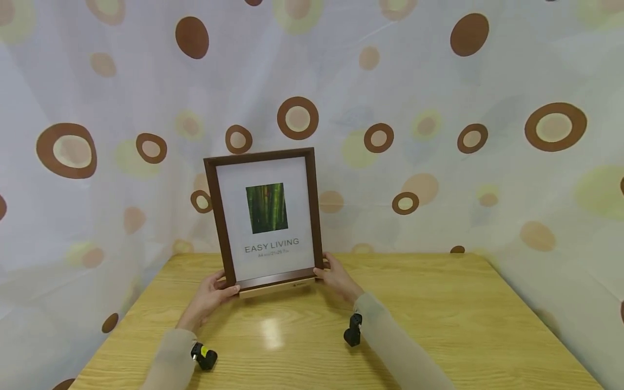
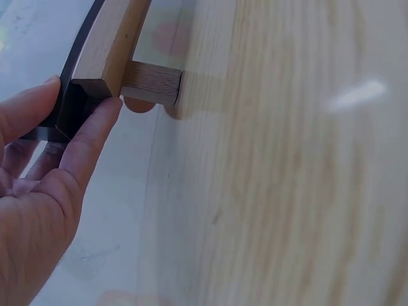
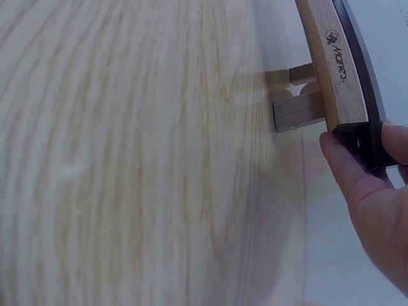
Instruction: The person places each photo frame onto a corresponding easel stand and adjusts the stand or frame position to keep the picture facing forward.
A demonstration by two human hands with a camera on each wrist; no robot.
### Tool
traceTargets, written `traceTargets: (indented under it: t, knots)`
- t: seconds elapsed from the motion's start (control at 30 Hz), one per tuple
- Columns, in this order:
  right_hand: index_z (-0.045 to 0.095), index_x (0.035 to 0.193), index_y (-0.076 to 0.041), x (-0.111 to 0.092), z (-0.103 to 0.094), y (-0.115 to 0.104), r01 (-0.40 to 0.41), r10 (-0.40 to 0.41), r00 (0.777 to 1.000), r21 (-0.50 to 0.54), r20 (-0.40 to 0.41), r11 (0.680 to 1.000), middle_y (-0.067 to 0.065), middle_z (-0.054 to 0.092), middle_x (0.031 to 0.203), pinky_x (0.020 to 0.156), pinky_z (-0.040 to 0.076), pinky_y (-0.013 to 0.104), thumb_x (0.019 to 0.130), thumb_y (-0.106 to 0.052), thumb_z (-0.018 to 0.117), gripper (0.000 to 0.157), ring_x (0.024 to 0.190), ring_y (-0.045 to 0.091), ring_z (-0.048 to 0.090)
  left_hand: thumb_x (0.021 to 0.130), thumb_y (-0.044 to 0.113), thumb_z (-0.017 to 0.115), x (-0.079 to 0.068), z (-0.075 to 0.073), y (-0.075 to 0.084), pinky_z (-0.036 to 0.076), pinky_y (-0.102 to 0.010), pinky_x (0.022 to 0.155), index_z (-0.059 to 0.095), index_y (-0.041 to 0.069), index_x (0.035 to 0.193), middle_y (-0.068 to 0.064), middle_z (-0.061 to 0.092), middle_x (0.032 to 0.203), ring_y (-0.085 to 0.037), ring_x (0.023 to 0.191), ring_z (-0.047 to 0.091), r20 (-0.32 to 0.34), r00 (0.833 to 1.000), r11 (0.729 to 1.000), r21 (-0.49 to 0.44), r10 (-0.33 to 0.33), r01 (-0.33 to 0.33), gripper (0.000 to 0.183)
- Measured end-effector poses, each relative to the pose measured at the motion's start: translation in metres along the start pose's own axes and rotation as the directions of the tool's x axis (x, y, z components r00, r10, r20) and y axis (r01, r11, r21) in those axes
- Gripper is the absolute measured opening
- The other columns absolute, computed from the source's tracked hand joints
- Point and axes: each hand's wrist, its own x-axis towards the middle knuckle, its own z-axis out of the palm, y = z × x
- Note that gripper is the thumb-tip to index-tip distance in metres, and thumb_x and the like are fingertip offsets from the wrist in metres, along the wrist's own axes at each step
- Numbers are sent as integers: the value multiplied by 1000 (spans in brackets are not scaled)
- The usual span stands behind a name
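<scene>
A dark brown picture frame (image 1: 273,216) stands near the back of the table, tilted a little to the left in the head view. Its white insert bears a green bamboo picture and the words "EASY LIVING". Under its bottom edge runs the pale front bar of a wooden stand (image 1: 278,288), with short legs reaching down close to the tabletop in both wrist views. My left hand (image 1: 209,297) grips the lower left corner of the frame, thumb in front. At the lower right corner my right hand (image 1: 339,280) holds the frame the same way. Most of the stand is hidden behind the frame.
The light wooden table (image 1: 419,314) spreads out in front and to both sides. Behind it hangs a pale curtain (image 1: 429,81) with brown and yellow dots. Each wrist carries a small black camera, one on the left sleeve (image 1: 170,352), one on the right sleeve (image 1: 390,336).
</scene>
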Motion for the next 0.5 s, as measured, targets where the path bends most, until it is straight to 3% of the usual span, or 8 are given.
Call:
traceTargets:
  t: [0.5]
  knots:
    - [17, 141, -2, -8, -20, 6, -39, 39, 999, -29, -20, 999, 25, 29, 138, 91, 44, 42, 94, -9, 49, 58, 121, 38, 37, 83, 0, 63, 13, 21, 0, 50, -38, 82, 34, -1, 136, -29, 45, 126, -34, 109, 51, 26, 999, 999, -18, 27, -27, 60]
